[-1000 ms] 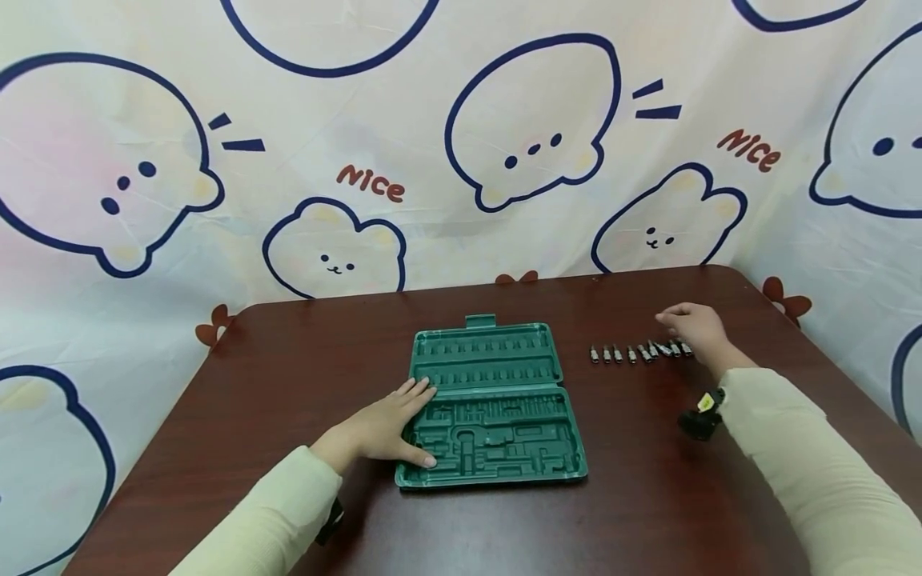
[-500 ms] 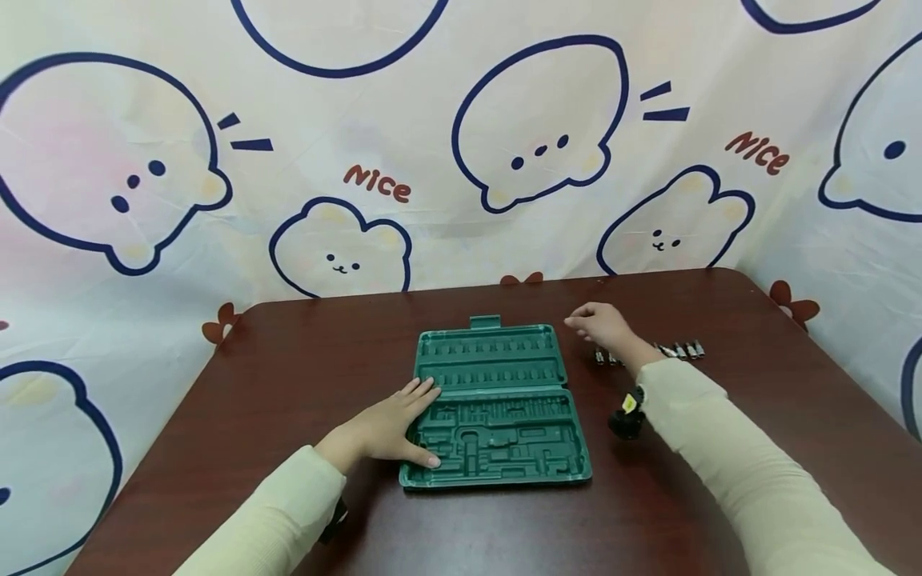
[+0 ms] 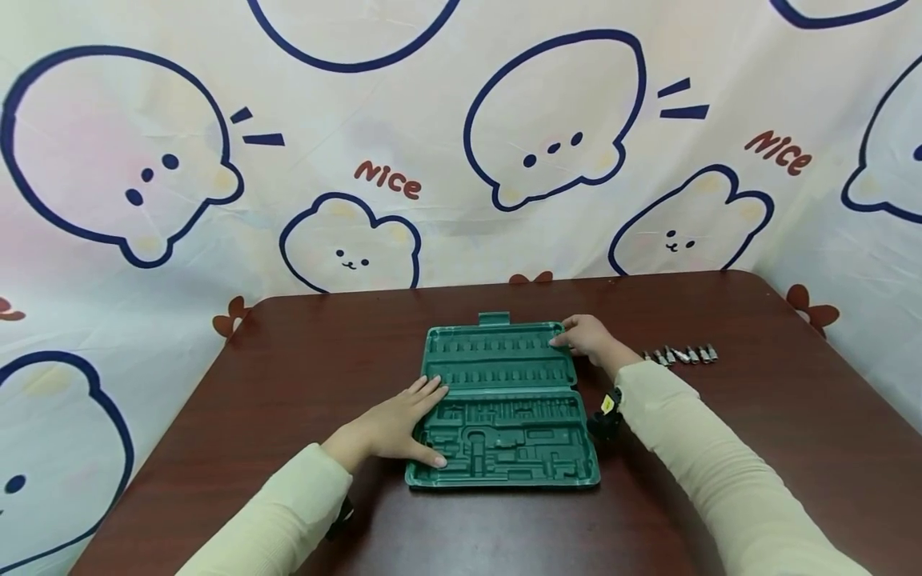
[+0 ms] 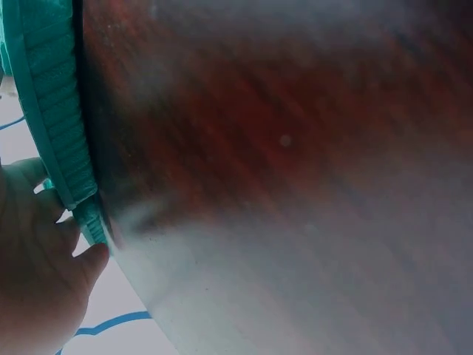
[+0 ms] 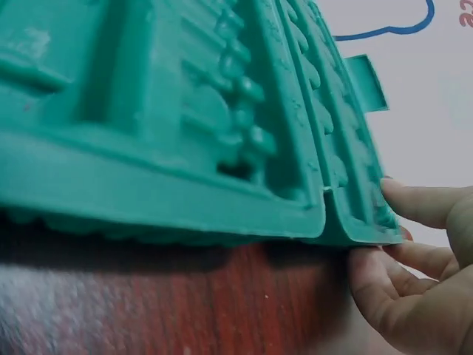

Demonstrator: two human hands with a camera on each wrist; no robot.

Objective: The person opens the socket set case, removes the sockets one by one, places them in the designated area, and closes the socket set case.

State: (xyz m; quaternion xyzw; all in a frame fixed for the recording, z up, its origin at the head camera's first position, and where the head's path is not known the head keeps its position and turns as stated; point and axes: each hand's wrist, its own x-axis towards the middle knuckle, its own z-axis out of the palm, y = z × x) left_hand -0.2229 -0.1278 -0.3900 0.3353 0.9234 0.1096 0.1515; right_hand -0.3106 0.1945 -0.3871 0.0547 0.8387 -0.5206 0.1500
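Observation:
A green plastic tool case [image 3: 504, 482] lies open flat on the table, its moulded recesses facing up and its lid half at the far side. My left hand [image 3: 392, 424] rests with spread fingers on the case's left edge; the left wrist view shows that hand [image 4: 37, 274] beside the ribbed case wall [image 4: 52, 96]. At the lid's right edge, my right hand [image 3: 592, 336] pinches the rim. In the right wrist view, the right hand's [image 5: 436, 288] digits lie above and below the lid corner [image 5: 362, 233]. No other object shows in either hand.
Several small metal bits [image 3: 691, 354] lie in a row on the brown table [image 3: 324, 344], right of the case; my right forearm may hide others. A patterned cloth [image 3: 461, 240] hangs behind the table.
My right hand has moved left from above the row of bits to the lid's right edge and now pinches it. The left hand stays on the case. The view has shifted slightly.

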